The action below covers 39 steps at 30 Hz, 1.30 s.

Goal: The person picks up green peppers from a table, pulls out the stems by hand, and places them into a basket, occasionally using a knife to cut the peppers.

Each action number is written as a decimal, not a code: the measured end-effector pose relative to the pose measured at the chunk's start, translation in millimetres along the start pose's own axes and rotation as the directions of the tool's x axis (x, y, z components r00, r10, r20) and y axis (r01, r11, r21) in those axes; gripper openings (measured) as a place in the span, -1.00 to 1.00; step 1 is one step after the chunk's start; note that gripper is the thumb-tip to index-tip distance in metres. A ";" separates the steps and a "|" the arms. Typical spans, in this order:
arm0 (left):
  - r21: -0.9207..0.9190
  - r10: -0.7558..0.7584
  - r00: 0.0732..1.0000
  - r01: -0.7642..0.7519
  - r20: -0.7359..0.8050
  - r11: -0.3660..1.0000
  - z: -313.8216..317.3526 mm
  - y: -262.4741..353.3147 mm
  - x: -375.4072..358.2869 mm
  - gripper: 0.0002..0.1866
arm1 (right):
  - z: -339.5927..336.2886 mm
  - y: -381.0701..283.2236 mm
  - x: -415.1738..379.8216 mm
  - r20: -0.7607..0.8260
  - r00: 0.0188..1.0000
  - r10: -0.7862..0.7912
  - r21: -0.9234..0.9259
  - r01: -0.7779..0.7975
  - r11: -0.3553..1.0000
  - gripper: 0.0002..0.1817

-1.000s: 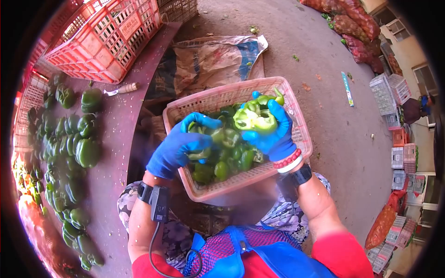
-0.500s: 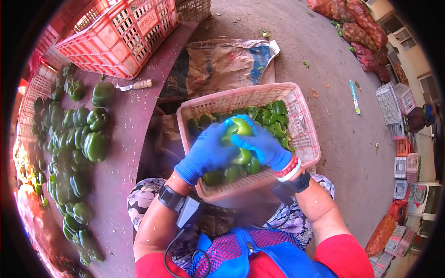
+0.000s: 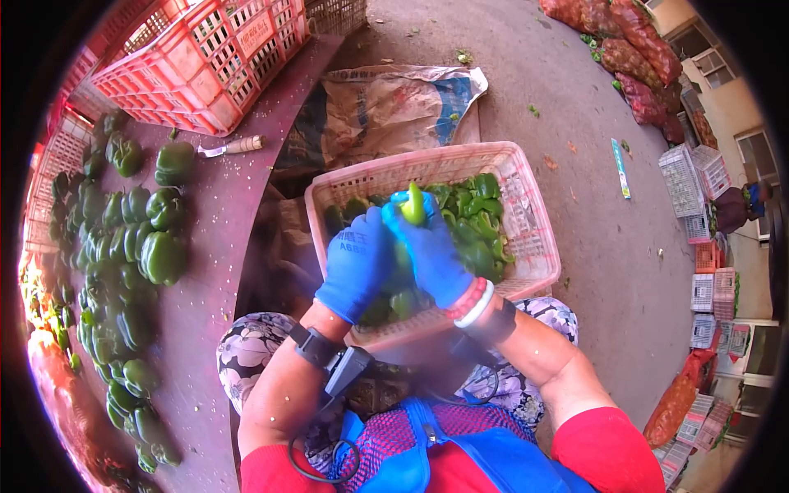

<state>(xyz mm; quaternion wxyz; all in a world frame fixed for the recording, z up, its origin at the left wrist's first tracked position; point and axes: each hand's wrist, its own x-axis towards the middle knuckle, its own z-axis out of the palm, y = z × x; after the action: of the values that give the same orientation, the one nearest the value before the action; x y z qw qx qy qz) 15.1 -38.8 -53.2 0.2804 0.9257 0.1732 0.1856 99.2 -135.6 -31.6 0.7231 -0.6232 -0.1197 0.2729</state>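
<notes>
Both blue-gloved hands are close together above a pink plastic crate holding many green pepper pieces. My right hand is closed on a light green pepper piece, which sticks up between its thumb and fingers. Beside it, my left hand is curled shut with its back to the camera. Its fingertips are hidden, so anything inside them cannot be made out. Blur covers the peppers just under the hands.
On the reddish board at left lie many whole green peppers and a wooden-handled knife. A large red crate stands behind them. Flattened sacking lies beyond the pink crate. Filled mesh sacks and stacked crates line the right.
My hands have shifted slightly left, with the right turned more upright. The curved pepper pieces that showed between both hands are now mostly hidden; one light green piece shows at the right fingertips.
</notes>
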 end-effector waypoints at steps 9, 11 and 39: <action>-0.538 -0.508 0.828 0.547 0.238 0.641 -25.6 -25.2 22.8 -0.79 | -49.5 -34.1 17.4 0.391 0.853 0.347 0.301 -0.474 0.827 -0.56; -0.459 -0.263 0.955 0.295 0.135 0.838 -18.7 -25.2 22.0 -0.76 | -56.2 -29.2 19.8 0.345 0.874 0.343 0.232 -0.433 0.871 -0.55; -0.523 -0.370 0.827 0.557 0.424 0.645 -13.4 -10.5 20.9 -0.86 | -47.5 -32.8 5.2 0.475 0.739 -0.478 -0.480 0.673 0.563 -0.47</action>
<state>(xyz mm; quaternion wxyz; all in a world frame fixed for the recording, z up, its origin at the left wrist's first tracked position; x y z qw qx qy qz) 25.2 -15.6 -43.9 0.6316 0.7174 0.2934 0.0211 135.9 -174.9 -10.0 0.4964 -0.7029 -0.5069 0.0513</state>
